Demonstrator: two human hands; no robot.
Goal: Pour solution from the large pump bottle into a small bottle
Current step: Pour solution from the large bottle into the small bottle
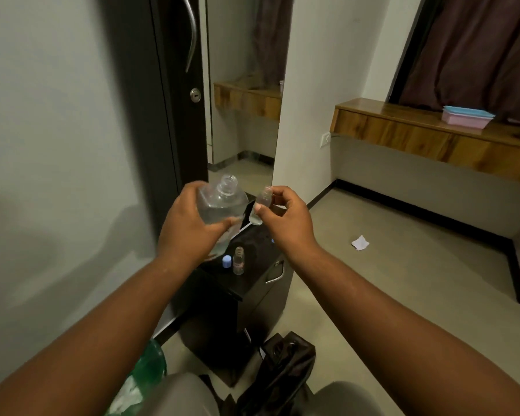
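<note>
Left hand (189, 223): wrapped around the large bottle (221, 205), pump off, neck open.
Right hand (285, 214): pinching the small bottle (260, 207), just beside the large one.
Progress: mouths apart, pour seemingly not begun (a little liquid may sit inside).
Surface: black cabinet (252, 283) below the hands, with a spare vial (238, 261) and blue cap (227, 261).
Room: tiled floor, wooden shelf to the right.

A single head-worn wide-angle view looks forward and down from above the person's knees. Both forearms run from the near corners toward centre frame, where the left hand (189, 226) and right hand (285, 217) appear close. The black surface (252, 283) lies below them; the floor (403, 280) and wooden shelf (418, 136) recede far right.
</note>
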